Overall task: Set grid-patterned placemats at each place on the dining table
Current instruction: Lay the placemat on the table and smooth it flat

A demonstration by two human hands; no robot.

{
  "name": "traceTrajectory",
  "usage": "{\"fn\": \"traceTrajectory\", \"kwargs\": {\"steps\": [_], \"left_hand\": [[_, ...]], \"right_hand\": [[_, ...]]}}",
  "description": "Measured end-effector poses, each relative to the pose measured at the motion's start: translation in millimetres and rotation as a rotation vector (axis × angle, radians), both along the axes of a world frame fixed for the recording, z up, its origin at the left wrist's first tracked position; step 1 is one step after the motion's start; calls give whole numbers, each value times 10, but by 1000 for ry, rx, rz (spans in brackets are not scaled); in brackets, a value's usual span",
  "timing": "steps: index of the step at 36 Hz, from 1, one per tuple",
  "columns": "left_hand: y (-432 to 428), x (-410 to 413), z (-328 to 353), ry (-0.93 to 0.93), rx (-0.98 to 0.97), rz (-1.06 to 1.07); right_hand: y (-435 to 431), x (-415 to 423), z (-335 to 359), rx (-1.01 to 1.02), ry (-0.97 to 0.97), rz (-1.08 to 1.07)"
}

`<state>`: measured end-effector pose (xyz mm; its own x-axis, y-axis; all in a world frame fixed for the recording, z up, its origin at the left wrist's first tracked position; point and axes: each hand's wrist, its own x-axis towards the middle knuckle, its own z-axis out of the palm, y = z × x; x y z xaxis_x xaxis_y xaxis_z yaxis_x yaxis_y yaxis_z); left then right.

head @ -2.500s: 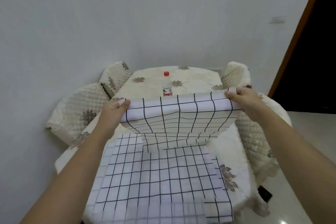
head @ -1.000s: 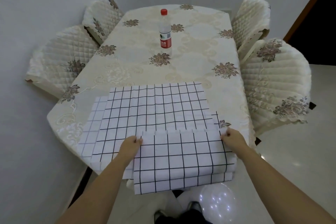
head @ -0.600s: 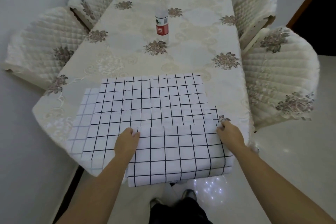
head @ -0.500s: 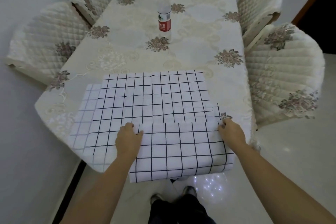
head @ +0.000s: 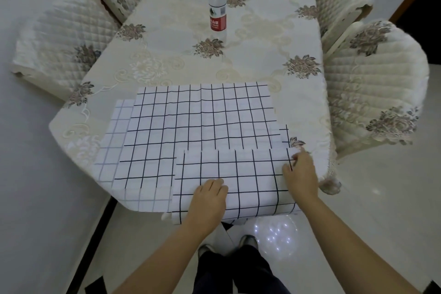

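Several white placemats with a black grid lie stacked at the near end of the dining table (head: 238,59). The top placemat (head: 202,117) is spread flat, and a lower placemat (head: 112,141) sticks out on the left. A folded grid placemat (head: 248,172) lies on the stack's near right part and hangs over the table edge. My left hand (head: 210,198) rests on the folded placemat's middle near the edge. My right hand (head: 299,174) pinches its upper right corner, with the cloth edge lying over the fingers.
A clear plastic bottle (head: 217,2) with a red cap and label stands upright at the table's middle. Quilted cream chairs stand on both sides: left chairs (head: 66,38), right chairs (head: 377,83). A white wall runs along the left. My shoes show on the glossy floor (head: 372,198).
My left hand has slid from the folded placemat's upper left corner to its middle by the table edge. My right hand stays at the upper right corner.
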<state>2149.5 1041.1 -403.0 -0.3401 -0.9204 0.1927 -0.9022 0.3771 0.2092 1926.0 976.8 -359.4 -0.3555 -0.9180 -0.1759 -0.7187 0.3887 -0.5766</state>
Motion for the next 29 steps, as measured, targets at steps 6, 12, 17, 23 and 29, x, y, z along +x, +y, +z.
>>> {"fn": "traceTrajectory", "kwargs": {"steps": [6, 12, 17, 23, 29], "left_hand": [[-11, -51, 13, -2, 35, 42], [-7, -124, 111, -39, 96, 53], [37, -136, 95, -13, 102, 76], [80, -136, 90, -1, 140, 93], [97, -145, 167, 2, 193, 98]], "right_hand": [[531, 348, 131, 187, -545, 108], [898, 439, -70, 627, -1066, -24], [1011, 349, -339, 710, -1186, -244], [976, 317, -468, 657, -1227, -409], [996, 338, -543, 570, -1344, -500]]}}
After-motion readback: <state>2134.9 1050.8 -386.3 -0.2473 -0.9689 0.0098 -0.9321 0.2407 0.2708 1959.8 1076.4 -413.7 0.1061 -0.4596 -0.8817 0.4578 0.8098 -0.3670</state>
